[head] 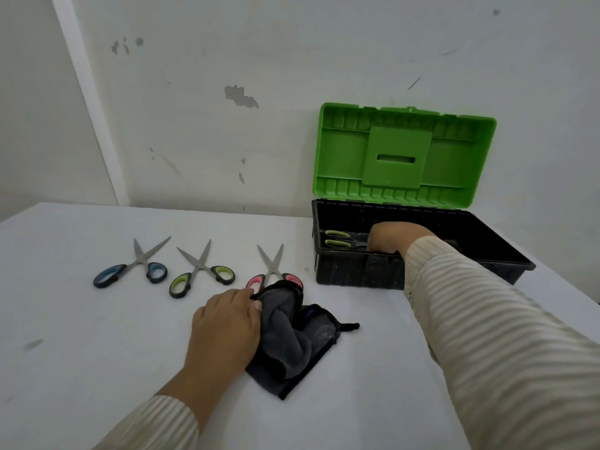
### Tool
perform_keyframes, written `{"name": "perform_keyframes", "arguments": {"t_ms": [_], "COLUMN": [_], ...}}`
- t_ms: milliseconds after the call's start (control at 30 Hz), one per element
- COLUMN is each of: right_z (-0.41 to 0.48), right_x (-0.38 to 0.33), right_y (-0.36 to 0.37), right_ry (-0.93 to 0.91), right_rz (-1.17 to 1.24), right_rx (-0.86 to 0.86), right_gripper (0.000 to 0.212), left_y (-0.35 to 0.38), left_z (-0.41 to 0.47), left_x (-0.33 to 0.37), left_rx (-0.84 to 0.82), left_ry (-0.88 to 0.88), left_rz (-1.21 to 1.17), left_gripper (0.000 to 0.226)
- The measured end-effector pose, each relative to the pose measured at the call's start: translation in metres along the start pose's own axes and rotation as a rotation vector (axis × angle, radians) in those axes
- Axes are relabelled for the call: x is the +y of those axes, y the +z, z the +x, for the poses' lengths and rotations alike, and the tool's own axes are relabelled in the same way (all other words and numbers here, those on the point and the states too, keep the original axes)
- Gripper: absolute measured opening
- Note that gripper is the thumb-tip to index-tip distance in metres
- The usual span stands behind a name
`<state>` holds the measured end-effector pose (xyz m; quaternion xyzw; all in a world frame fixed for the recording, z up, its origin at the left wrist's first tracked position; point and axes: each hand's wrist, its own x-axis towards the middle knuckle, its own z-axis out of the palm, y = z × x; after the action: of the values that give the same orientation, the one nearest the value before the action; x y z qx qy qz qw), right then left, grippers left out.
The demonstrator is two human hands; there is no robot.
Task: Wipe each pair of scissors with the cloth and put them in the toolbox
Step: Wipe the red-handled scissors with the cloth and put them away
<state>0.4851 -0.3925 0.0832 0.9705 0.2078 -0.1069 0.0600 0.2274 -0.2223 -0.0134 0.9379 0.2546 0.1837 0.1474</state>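
Head view: nearest, the left hand (225, 323) lies on the crumpled grey cloth (289, 339) on the white table (97, 368), fingers curled loosely over the cloth's left edge, more a resting hold than a tight grip. Just past the cloth, partly under its top fold, lie the pink scissors (274, 274), blades open. To their left, apart from each other, lie the green scissors (201, 271) and then the blue scissors (136, 266), both open and untouched.

Farther back on the right, the right hand (389, 238) reaches down into the black toolbox (357, 271), whose green lid (404, 155) stands open against the wall. The fingers are hidden behind the front wall, so I cannot tell how far they are closed or what they hold. Beside that hand, inside the box, two green handles (337, 239) show.

So one pair appears stowed, or nearly; three remain to be wiped and put away.
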Motion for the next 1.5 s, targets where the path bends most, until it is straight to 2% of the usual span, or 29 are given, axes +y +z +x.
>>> {"name": "perform_keyframes", "arguments": {"t_ms": [100, 167, 200, 267, 300, 367, 433, 467, 633, 767, 833, 900, 1000, 1067, 1167, 1233, 1333, 1467, 1500], "right_z": [-0.014, -0.028, -0.041, -0.074, -0.092, -0.117, -0.129, -0.131, -0.133, -0.133, -0.136, -0.138, -0.144, -0.151, -0.161, -0.165, -0.168, -0.171, -0.171], "right_x": [-0.007, -0.014, -0.021, -0.043, -0.057, -0.085, -0.111, -0.121, -0.138, -0.134, -0.133, -0.131, -0.13, -0.132, -0.139, -0.146, -0.157, -0.161, -0.159], "right_y": [-0.005, -0.013, -0.017, -0.02, -0.019, -0.005, 0.017, 0.029, 0.073, 0.084, 0.084, 0.082, 0.076, 0.071, 0.066, 0.064, 0.066, 0.067, 0.066], "right_ry": [0.019, -0.038, -0.08, -0.153, -0.195, -0.256, -0.224, -0.194, -0.076, -0.107, -0.151, -0.189, -0.21, -0.226, -0.247, -0.249, -0.28, -0.335, -0.348], "right_rz": [0.014, 0.032, 0.103, 0.398, 0.526, 0.714, 0.856, 0.862, 0.915, 0.869, 0.854, 0.868, 0.936, 1.029, 1.116, 1.139, 1.165, 1.026, 0.975], "right_rx": [0.066, 0.227, 0.338, 0.506, 0.525, 0.379, 0.177, 0.14, 0.236, 0.343, 0.386, 0.454, 0.523, 0.525, 0.488, 0.434, 0.36, 0.348, 0.355], "right_gripper": [0.014, 0.019, 0.024, 0.025, 0.023, 0.02, 0.022, 0.027, 0.038, 0.018, 0.013, 0.011, 0.014, 0.026, 0.04, 0.032, 0.005, 0.005, 0.012], "left_y": [-0.002, -0.005, -0.006, -0.01, -0.013, -0.015, -0.013, -0.012, -0.003, -0.004, -0.013, -0.023, -0.044, -0.066, -0.089, -0.094, -0.093, -0.084, -0.082], "left_z": [-0.001, -0.001, 0.0, 0.006, 0.012, 0.032, 0.055, 0.066, 0.091, 0.097, 0.1, 0.1, 0.089, 0.072, 0.035, 0.011, -0.014, -0.02, -0.019], "left_x": [0.0, -0.001, 0.0, 0.0, 0.0, -0.002, -0.003, -0.001, 0.023, 0.038, 0.038, 0.029, 0.003, -0.012, -0.028, -0.035, -0.035, -0.031, -0.032], "left_rx": [-0.016, -0.036, -0.049, -0.069, -0.065, -0.052, -0.092, -0.127, -0.307, -0.382, -0.412, -0.429, -0.331, -0.236, -0.203, -0.256, -0.318, -0.345, -0.356], "left_ry": [-0.003, -0.001, -0.008, -0.062, -0.099, -0.152, -0.146, -0.128, 0.037, 0.031, -0.014, -0.103, -0.305, -0.403, -0.494, -0.534, -0.548, -0.463, -0.45], "left_rz": [0.006, -0.01, -0.035, -0.125, -0.18, -0.291, -0.338, -0.316, 0.071, 0.113, 0.031, -0.152, -0.668, -1.022, -1.33, -1.427, -1.46, -1.392, -1.356], "left_gripper": [0.039, 0.039, 0.038, 0.035, 0.034, 0.033, 0.03, 0.029, 0.038, 0.02, 0.013, 0.02, 0.011, 0.015, 0.014, 0.015, 0.022, 0.028, 0.028]}}
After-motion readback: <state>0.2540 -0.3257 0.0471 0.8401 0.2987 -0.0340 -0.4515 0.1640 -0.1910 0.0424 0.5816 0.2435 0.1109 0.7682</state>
